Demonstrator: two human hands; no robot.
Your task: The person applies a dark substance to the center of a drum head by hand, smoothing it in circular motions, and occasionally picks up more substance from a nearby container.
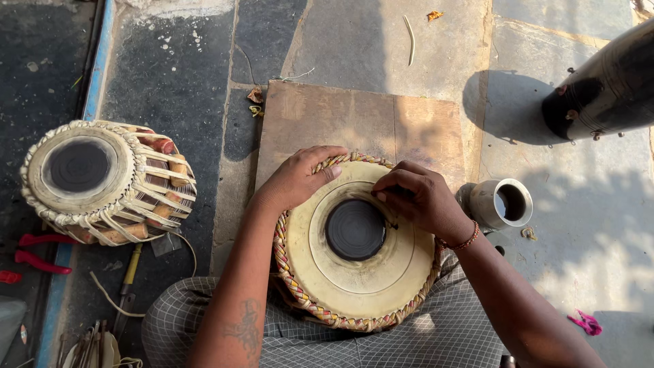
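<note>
One flat wooden board lies on the stone floor, directly ahead of the person's lap. Two finished drums are in view. The larger drum rests on the checked cloth over the lap, its near-white head facing up, with one black circular patch at centre and a braided rim of yellow, red and cream strands. The second drum stands well apart at far left, laced with pale straps over wooden pegs, also carrying one dark centre patch. One dark, tapered drum shell lies on its side at upper right. One small metal cup with dark contents sits just beside the larger drum, on the right.

The left hand lies curled over the far-left rim of the larger drum, gripping the braid. The right hand rests on the drum head, fingers bent, fingertips pressed at the upper-right edge of the black patch; whether they pinch anything cannot be told. One beaded bracelet circles the right wrist. One red-handled tool lies at lower left.
</note>
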